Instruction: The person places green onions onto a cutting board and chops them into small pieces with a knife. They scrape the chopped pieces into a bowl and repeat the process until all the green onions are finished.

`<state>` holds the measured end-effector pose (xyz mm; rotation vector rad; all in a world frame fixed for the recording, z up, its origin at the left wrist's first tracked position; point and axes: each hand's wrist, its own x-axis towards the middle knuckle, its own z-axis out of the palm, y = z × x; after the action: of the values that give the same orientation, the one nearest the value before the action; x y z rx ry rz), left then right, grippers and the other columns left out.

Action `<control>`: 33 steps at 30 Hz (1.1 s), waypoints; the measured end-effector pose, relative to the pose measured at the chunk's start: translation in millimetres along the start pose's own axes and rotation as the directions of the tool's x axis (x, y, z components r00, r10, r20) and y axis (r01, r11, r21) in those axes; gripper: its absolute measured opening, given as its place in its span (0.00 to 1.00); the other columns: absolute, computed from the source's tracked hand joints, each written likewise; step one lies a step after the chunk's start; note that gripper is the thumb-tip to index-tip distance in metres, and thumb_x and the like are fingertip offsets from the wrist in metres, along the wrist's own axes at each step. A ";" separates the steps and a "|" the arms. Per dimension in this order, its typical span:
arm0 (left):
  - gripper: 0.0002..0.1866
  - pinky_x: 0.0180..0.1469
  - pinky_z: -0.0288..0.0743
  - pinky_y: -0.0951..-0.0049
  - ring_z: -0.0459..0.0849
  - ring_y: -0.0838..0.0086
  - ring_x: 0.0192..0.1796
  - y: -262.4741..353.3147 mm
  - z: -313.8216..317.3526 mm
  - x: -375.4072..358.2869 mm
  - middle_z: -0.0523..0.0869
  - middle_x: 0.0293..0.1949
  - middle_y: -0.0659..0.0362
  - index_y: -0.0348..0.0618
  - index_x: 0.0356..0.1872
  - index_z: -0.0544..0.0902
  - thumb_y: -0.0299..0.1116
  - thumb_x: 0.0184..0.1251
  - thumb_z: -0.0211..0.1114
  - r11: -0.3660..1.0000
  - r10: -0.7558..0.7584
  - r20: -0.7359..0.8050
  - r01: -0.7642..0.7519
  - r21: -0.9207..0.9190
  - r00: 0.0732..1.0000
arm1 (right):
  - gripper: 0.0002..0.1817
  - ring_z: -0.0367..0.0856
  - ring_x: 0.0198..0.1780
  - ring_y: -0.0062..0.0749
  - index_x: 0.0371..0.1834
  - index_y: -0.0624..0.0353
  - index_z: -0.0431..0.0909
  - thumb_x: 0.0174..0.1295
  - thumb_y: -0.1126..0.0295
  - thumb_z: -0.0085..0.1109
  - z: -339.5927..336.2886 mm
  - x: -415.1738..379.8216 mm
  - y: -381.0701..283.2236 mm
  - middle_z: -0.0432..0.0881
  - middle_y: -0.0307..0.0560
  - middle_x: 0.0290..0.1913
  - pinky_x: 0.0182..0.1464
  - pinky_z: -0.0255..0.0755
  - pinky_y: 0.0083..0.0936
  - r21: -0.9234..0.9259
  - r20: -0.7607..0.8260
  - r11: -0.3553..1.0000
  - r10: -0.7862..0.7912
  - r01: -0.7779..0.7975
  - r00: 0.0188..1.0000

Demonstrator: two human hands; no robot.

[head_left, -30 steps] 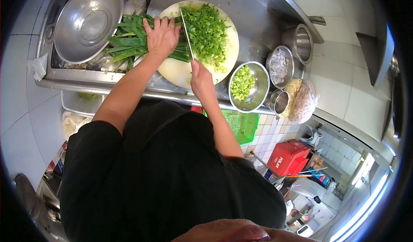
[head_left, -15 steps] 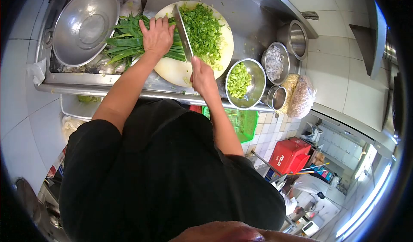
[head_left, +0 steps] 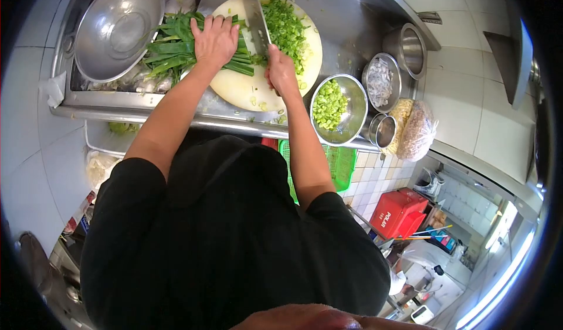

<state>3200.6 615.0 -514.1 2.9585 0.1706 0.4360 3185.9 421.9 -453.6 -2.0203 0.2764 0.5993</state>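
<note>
Two hands worked over a round cutting board [head_left: 234,92] on the steel tabletop [head_left: 334,25]. The left hand [head_left: 216,43] lay palm down with its fingers fanned apart on the long green stalks [head_left: 170,54], whose cut ends lay on the board while the leafy part ran out past its left edge towards a wide steel bowl [head_left: 120,31]. The right hand [head_left: 281,71] was closed around the handle of a cleaver [head_left: 257,22], its blade between the stalks and the chopped greens [head_left: 284,28], the tip reaching about to the board's far edge. Whether the blade touched the board could not be told.

The chopped greens covered much of the board's right side, leaving a bare rim there and a wider bare stretch on the person's side, with a few scraps. Open steel lay beyond the board's upper right edge. Room was tighter at its lower right, where a perforated bowl [head_left: 352,116] of pale green pieces [head_left: 329,104] stood just beside it, near the tabletop's front edge. A bowl of greyish strips [head_left: 380,82], a deeper bowl [head_left: 413,51] and plastic bags [head_left: 416,131] crowded the right end.
</note>
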 end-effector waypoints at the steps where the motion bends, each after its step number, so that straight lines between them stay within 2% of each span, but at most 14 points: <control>1: 0.21 0.75 0.56 0.29 0.77 0.64 0.68 0.1 1.2 -0.1 0.86 0.59 0.61 0.51 0.63 0.86 0.49 0.82 0.56 1.000 0.000 -0.007 0.000 -0.003 1.000 | 0.33 0.73 0.14 0.34 0.32 0.64 0.77 0.84 0.44 0.42 -3.3 -3.0 10.4 0.75 0.47 0.18 0.19 0.70 0.35 0.031 -0.015 0.999 -0.012 0.012 1.000; 2: 0.21 0.75 0.56 0.29 0.77 0.64 0.68 0.0 2.3 0.6 0.86 0.59 0.61 0.51 0.63 0.86 0.49 0.82 0.56 1.000 -0.004 -0.014 0.004 0.004 1.000 | 0.34 0.69 0.11 0.29 0.27 0.63 0.74 0.84 0.43 0.42 -5.2 -6.0 17.7 0.72 0.43 0.16 0.15 0.66 0.32 0.063 -0.032 0.998 -0.023 0.025 0.999; 6: 0.23 0.76 0.55 0.29 0.76 0.63 0.69 -0.3 7.7 -1.5 0.86 0.58 0.61 0.51 0.64 0.86 0.51 0.82 0.53 1.000 0.003 -0.045 -0.003 0.017 0.999 | 0.37 0.72 0.14 0.30 0.27 0.62 0.73 0.84 0.39 0.36 2.1 -35.2 21.2 0.73 0.44 0.17 0.19 0.69 0.32 0.073 -0.052 0.996 -0.051 0.055 0.997; 7: 0.24 0.76 0.54 0.29 0.76 0.63 0.69 -0.8 9.6 -2.0 0.86 0.58 0.61 0.50 0.64 0.86 0.52 0.82 0.52 1.000 0.003 -0.060 -0.002 0.016 0.998 | 0.38 0.74 0.16 0.30 0.31 0.64 0.75 0.83 0.38 0.35 1.5 -42.8 25.7 0.74 0.45 0.18 0.21 0.71 0.32 0.045 -0.033 0.998 -0.046 0.048 0.998; 10: 0.25 0.76 0.54 0.29 0.76 0.62 0.69 -1.8 12.5 -3.2 0.86 0.58 0.60 0.50 0.64 0.85 0.53 0.82 0.53 1.000 0.005 -0.078 -0.005 0.005 0.997 | 0.39 0.74 0.17 0.31 0.35 0.66 0.77 0.84 0.38 0.34 6.1 -78.0 34.4 0.74 0.46 0.18 0.22 0.71 0.33 -0.020 -0.025 0.997 -0.070 0.070 0.997; 11: 0.25 0.76 0.54 0.29 0.76 0.62 0.69 -1.7 12.5 -3.4 0.86 0.58 0.60 0.50 0.65 0.85 0.53 0.82 0.53 1.000 0.010 -0.076 -0.010 0.002 0.997 | 0.37 0.76 0.18 0.32 0.36 0.66 0.78 0.84 0.41 0.35 7.7 -89.2 33.7 0.75 0.47 0.18 0.24 0.72 0.35 -0.016 -0.012 0.999 0.033 -0.033 0.999; 13: 0.25 0.76 0.54 0.29 0.75 0.61 0.69 -1.2 9.4 -3.9 0.86 0.58 0.60 0.50 0.65 0.85 0.54 0.82 0.53 1.000 0.014 -0.073 -0.014 -0.003 0.997 | 0.34 0.83 0.33 0.56 0.44 0.68 0.82 0.84 0.45 0.37 18.9 -89.6 46.2 0.82 0.62 0.28 0.41 0.75 0.49 -0.090 -0.053 0.996 0.004 -0.009 0.999; 15: 0.25 0.76 0.54 0.28 0.75 0.61 0.70 0.0 7.6 -4.4 0.85 0.59 0.60 0.50 0.65 0.85 0.54 0.82 0.53 1.000 0.010 -0.055 -0.010 -0.001 0.998 | 0.31 0.84 0.48 0.77 0.51 0.69 0.84 0.84 0.49 0.39 29.9 -77.2 48.5 0.86 0.75 0.41 0.53 0.75 0.59 -0.149 -0.080 0.988 -0.050 0.038 0.996; 18: 0.25 0.76 0.53 0.29 0.75 0.61 0.70 -0.7 9.8 -5.5 0.85 0.59 0.60 0.51 0.65 0.85 0.54 0.82 0.53 1.000 0.004 -0.035 -0.004 -0.004 0.999 | 0.31 0.77 0.17 0.33 0.42 0.66 0.79 0.85 0.47 0.38 44.2 -14.2 40.2 0.76 0.46 0.18 0.24 0.73 0.36 -0.174 -0.097 0.949 -0.281 0.262 0.955; 21: 0.24 0.75 0.55 0.29 0.75 0.62 0.70 -1.2 5.5 -4.5 0.85 0.61 0.61 0.52 0.65 0.84 0.53 0.82 0.55 1.000 0.001 -0.029 -0.001 0.003 1.000 | 0.31 0.75 0.15 0.32 0.41 0.66 0.78 0.85 0.46 0.38 33.9 -9.5 -4.5 0.76 0.46 0.18 0.21 0.71 0.34 -0.006 -0.019 0.993 -0.119 0.119 0.993; 23: 0.23 0.75 0.55 0.29 0.75 0.63 0.70 -0.5 4.6 -1.9 0.85 0.61 0.62 0.52 0.66 0.84 0.52 0.82 0.56 1.000 0.001 -0.035 -0.001 -0.003 0.999 | 0.31 0.74 0.15 0.31 0.41 0.65 0.78 0.85 0.46 0.39 28.6 -14.0 9.3 0.75 0.45 0.18 0.20 0.69 0.33 -0.038 -0.049 0.989 -0.147 0.145 0.988; 26: 0.23 0.75 0.55 0.29 0.75 0.63 0.70 -0.8 5.7 -4.9 0.85 0.61 0.62 0.52 0.65 0.84 0.52 0.81 0.57 1.000 -0.002 -0.035 0.001 -0.022 0.999 | 0.30 0.84 0.49 0.73 0.52 0.68 0.83 0.84 0.49 0.41 17.0 -69.1 11.8 0.85 0.76 0.42 0.54 0.76 0.54 -0.080 -0.056 0.997 -0.021 0.016 0.998; 29: 0.23 0.75 0.55 0.30 0.74 0.63 0.71 -1.0 3.3 -3.0 0.85 0.62 0.62 0.52 0.65 0.84 0.53 0.81 0.57 1.000 0.005 -0.021 -0.005 -0.017 1.000 | 0.29 0.83 0.50 0.74 0.52 0.67 0.83 0.84 0.50 0.41 19.8 -105.3 27.7 0.85 0.76 0.42 0.55 0.75 0.55 -0.084 -0.071 0.996 0.017 -0.023 0.997; 33: 0.23 0.75 0.54 0.30 0.74 0.63 0.71 0.6 4.3 -2.6 0.85 0.62 0.62 0.52 0.65 0.84 0.53 0.81 0.57 1.000 -0.006 -0.005 0.006 0.007 1.000 | 0.28 0.83 0.48 0.75 0.53 0.67 0.84 0.84 0.52 0.41 42.7 -78.6 35.7 0.85 0.76 0.41 0.53 0.75 0.57 -0.177 -0.120 0.977 -0.138 0.115 0.983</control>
<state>3199.4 613.5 -518.8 2.9631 0.1825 0.4432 3090.8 436.9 -456.9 -2.2275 0.1782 0.4214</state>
